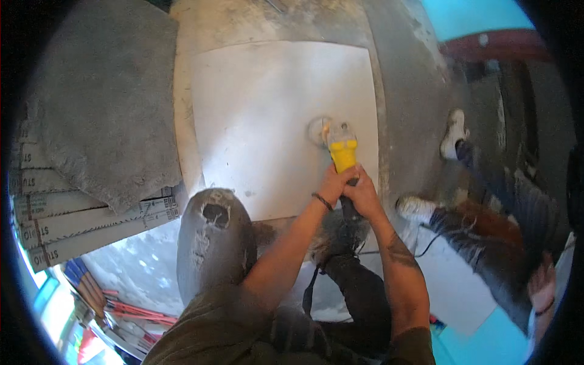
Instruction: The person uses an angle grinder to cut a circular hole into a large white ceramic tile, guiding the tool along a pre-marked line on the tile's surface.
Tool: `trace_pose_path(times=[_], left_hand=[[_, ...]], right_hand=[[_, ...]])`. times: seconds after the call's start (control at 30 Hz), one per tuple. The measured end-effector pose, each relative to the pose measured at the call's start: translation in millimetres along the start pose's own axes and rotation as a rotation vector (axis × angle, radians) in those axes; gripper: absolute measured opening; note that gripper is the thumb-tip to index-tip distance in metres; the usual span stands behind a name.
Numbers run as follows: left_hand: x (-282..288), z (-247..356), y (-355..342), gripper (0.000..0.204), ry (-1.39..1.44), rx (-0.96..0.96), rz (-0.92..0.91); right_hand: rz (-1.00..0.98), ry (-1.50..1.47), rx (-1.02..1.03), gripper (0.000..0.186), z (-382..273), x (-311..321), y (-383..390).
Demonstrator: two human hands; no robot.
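Note:
A yellow and grey angle grinder (344, 153) rests over a large white tile (267, 121), right of the tile's middle. Both of my hands are closed around its body: my left hand (331, 184) on the left side, my right hand (365, 194) on the right. Beside the grinder's head, a round mark or cut (317, 131) shows on the tile, with an orange glow at its edge. The grinder's disc is partly hidden and blurred, so its contact with the tile is unclear. Its dark rear end points back toward me between my forearms.
A tan board (185, 121) lies under the tile. Left, a rough grey sheet (115, 91) covers stacked flat boxes (91, 219). Red-handled tools (140, 311) lie lower left. At right are another person's white shoes (453, 131) and a hand (541, 283); a dark cord (431, 240) crosses the floor.

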State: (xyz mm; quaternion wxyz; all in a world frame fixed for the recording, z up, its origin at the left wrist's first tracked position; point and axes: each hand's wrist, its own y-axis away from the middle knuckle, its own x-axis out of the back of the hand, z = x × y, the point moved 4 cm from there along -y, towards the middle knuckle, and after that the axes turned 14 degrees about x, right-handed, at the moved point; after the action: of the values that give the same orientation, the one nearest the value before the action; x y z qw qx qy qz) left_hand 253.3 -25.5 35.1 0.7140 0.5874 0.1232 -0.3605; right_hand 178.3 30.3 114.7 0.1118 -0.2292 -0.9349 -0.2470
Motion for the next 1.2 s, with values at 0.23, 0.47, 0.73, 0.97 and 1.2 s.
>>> trace_pose_path(times=[0.23,0.47,0.73,0.97,1.2], left_hand=[[5,31,7,0.045,0.006,-0.110,-0.087],[26,29,3,0.045,0.024,-0.034,-0.099],[43,27,-5,0.047,0.059,0.010,-0.073],[41,36,-2,0.043,0.038,-0.024,-0.097],[47,34,-9,0.041,0.010,0.005,-0.120]], right_hand=[[0.085,0.013,-0.028,0.062,-9,-15,-7],[0.064,0.072,-0.059,0.063,-3,-32,-16],[0.061,-0.116,-0.116,0.064,-17,-51,-22],[0.066,-0.019,-0.156,0.066,-18,-51,-25],[0.032,-0.066,-0.137,0.061,-21,-55,-27]])
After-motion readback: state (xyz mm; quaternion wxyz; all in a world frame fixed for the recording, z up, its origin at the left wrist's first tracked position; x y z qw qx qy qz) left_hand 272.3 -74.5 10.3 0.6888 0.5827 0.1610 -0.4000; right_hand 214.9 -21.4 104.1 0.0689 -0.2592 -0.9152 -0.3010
